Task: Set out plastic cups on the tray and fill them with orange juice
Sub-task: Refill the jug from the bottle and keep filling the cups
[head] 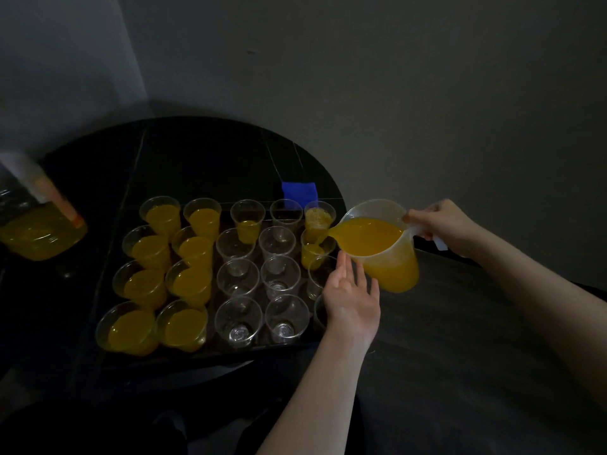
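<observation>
Jug [384,247] tilted, spout pointing left over cup [317,249]; right hand [440,224] fingers clamped on handle; left hand [351,297] fingers apart.

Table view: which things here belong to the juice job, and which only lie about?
For the job:
- jug, held by the right hand, pouring
- cups on the tray
- left hand, open beside the jug
- juice bottle, probably the supply

Lying about:
- blue cloth behind the tray
</observation>
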